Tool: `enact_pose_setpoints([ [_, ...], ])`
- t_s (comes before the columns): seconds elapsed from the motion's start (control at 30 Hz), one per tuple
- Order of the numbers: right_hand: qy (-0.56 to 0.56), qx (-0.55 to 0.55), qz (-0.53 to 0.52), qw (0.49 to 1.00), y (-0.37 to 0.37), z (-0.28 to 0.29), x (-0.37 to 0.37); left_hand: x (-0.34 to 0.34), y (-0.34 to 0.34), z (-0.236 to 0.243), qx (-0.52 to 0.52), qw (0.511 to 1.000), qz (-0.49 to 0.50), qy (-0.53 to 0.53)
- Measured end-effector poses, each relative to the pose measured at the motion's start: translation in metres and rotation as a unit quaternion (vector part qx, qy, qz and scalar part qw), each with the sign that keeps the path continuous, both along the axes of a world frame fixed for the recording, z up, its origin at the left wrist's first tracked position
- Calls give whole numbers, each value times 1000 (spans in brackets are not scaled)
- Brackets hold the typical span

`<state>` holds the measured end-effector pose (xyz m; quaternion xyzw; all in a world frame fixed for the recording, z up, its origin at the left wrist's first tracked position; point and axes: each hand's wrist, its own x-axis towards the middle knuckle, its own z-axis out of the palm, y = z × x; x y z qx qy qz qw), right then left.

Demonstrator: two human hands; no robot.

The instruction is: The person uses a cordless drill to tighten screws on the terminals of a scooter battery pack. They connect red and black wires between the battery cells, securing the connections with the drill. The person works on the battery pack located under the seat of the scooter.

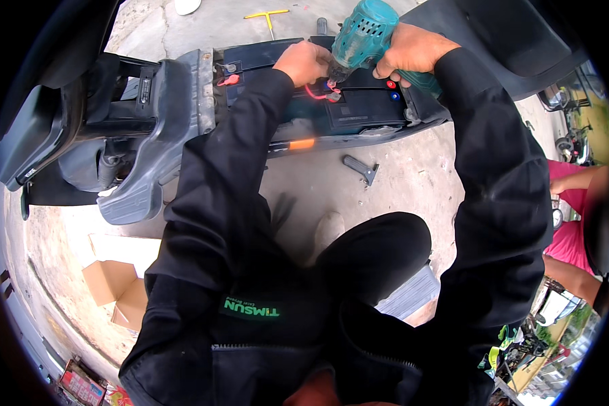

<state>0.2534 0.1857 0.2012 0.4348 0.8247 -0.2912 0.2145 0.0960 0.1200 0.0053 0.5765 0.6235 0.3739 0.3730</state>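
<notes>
My right hand (413, 51) is wrapped round the grip of a teal cordless drill (363, 35). The drill points down and toward me, its nose over a battery terminal. Close by, the fingers of my left hand (304, 62) are pinched together beside the drill's nose; what they hold, if anything, is hidden. Black batteries (362, 108) lie side by side in the floor bay of a dark electric scooter (162, 128). A red wire (312, 92) runs to the terminal under the drill. Another red-covered cable end (230, 80) sits to the left of my left hand.
A yellow T-handle wrench (268, 17) lies on the ground beyond the scooter. On the near side is a loose black footpeg-like part (360, 169). An opened cardboard box (118, 287) stands at lower left. At the right edge is a person in pink (567, 223), with parked vehicles behind.
</notes>
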Motion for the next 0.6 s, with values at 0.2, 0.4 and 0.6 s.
enact_pose_setpoints([
  [0.2, -95, -42, -5, 995, 16, 4, -17, -4, -6, -15, 55, 989, 15, 137],
  [0.4, -98, -70, -29, 992, 25, -1, -22, 4, -19, -3, 63, 997, -31, 42],
  [0.6, -105, -49, 4, 993, 21, 1, -24, 14, -31, 8, 40, 999, -6, 31],
])
